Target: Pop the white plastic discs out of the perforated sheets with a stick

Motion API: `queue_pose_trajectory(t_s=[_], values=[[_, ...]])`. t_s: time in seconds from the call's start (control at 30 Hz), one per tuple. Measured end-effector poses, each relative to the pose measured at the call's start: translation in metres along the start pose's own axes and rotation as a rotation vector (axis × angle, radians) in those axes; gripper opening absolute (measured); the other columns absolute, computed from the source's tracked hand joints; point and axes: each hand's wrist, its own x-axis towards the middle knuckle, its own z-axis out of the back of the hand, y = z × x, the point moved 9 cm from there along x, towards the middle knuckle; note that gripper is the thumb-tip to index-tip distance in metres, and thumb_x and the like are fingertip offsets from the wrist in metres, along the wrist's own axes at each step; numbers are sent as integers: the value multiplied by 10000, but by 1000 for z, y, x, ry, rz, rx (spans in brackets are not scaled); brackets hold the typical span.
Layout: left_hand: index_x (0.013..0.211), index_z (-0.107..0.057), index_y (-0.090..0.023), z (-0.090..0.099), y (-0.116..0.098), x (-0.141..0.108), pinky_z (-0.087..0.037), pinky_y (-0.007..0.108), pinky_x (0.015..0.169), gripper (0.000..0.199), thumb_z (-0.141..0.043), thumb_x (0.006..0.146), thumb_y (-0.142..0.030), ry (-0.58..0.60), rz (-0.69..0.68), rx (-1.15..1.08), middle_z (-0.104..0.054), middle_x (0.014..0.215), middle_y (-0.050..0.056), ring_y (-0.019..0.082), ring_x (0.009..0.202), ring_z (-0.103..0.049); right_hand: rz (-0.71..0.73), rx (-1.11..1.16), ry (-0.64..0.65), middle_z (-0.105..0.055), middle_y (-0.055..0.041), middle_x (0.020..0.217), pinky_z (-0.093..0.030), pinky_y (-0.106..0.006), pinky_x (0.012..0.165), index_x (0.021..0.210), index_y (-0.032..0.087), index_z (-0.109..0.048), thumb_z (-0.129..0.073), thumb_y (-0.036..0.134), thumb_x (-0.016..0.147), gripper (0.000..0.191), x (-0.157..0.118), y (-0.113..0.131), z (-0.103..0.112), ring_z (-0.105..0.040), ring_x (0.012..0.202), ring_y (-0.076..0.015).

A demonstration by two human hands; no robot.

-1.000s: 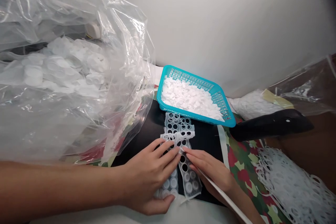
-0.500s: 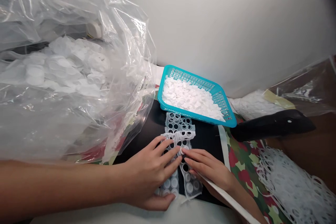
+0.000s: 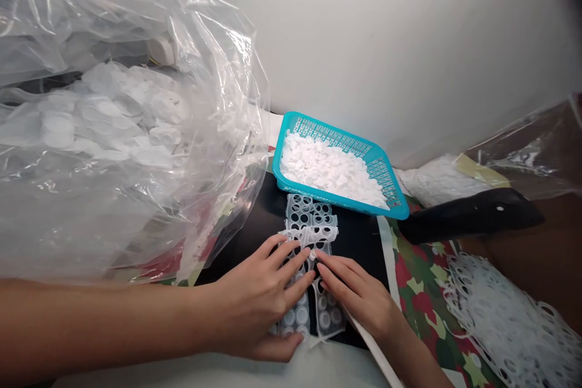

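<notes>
Clear plastic strips with rows of round holes (image 3: 297,218) lie on a black board (image 3: 359,248); several lower rounds hold pale discs (image 3: 301,315). Across the left strip my left hand (image 3: 273,291) lies open with spread fingers, its fingertips close to the middle of the strips. My right hand (image 3: 359,291) reaches in from the right, fingers bent together, with a small white disc (image 3: 313,257) at its fingertips over the right strip. That hand's thumb is mostly hidden. Just beyond the strips stands a turquoise basket (image 3: 280,179) heaped with small white pieces (image 3: 327,167).
A large clear bag (image 3: 218,133) of translucent white discs fills the left side. On the right lie a black object (image 3: 473,215) and a pile of translucent ring strips (image 3: 522,321) beside patterned cloth (image 3: 422,291). A wall rises behind the basket.
My right hand has shifted slightly, its fingertips pressing closer to my left index finger. The right strip's lower end has moved a little left. My left hand stays nearly still.
</notes>
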Motion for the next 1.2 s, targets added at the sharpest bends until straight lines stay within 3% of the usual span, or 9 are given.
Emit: queue_pose_trajectory(t_s=[0.17, 0.27, 0.43, 0.63, 0.77, 0.97, 1.07, 1.2], values=[[1262, -576, -76, 4, 1, 1, -233, 491, 1068, 580, -461, 883, -499, -24, 6, 27, -547, 1323, 211, 365, 1216, -487, -128, 48, -141, -655, -153, 1231, -580, -313, 888, 1368, 168, -487, -485, 25, 924, 466, -6, -7, 5, -652, 1103, -208], [1228, -600, -81, 5, -3, 2, -227, 466, 1080, 541, -424, 905, -477, -8, -56, 33, -558, 1317, 175, 328, 1212, -485, -167, 39, -174, -671, -128, 1206, -572, -304, 918, 1343, 164, -513, -493, 26, 917, 448, -4, -9, 9, -677, 1057, -196], [1216, -599, -42, 0, -12, 1, -229, 386, 1094, 535, -398, 914, -434, 20, -125, 71, -539, 1347, 167, 274, 1265, -431, -111, 84, -104, -673, -116, 1208, -586, -305, 893, 1317, 177, -534, -484, 58, 933, 405, 1, -8, 6, -672, 1060, -193], [1176, -600, -53, -3, -9, 3, -266, 395, 1054, 526, -470, 858, -450, 36, -51, 16, -549, 1333, 181, 298, 1190, -492, -90, 70, -180, -666, -150, 1210, -594, -320, 857, 1327, 154, -529, -502, 23, 913, 435, 0, -7, 9, -657, 1084, -215], [1194, -590, -62, -4, -8, 3, -256, 400, 1057, 520, -455, 862, -439, 52, -52, -24, -548, 1340, 169, 303, 1190, -491, -178, 7, -264, -676, -129, 1203, -593, -327, 851, 1302, 176, -555, -513, 17, 904, 431, 2, -13, 21, -682, 1041, -220], [1218, -574, -58, -5, -7, 1, -255, 406, 1069, 538, -487, 857, -448, 45, -53, -65, -528, 1364, 172, 317, 1222, -474, -253, -41, -388, -651, -69, 1263, -612, -322, 809, 1336, 243, -521, -538, 14, 884, 507, -9, -23, 56, -717, 964, -203], [1323, -493, -65, -4, -5, 0, -236, 396, 1076, 593, -446, 892, -469, 50, -36, -127, -528, 1370, 151, 299, 1246, -469, -182, 55, -270, -655, -75, 1257, -606, -325, 835, 1324, 231, -528, -514, 16, 893, 482, -8, -20, 57, -693, 1030, -205], [1444, -345, -69, -4, -3, -1, -146, 402, 1109, 688, -387, 924, -517, 70, -28, -192, -473, 1430, 143, 285, 1319, -406, -53, 141, -25, -671, -110, 1222, -585, -297, 887, 1315, 186, -516, -489, 58, 929, 407, -6, -12, 34, -667, 1082, -187]])
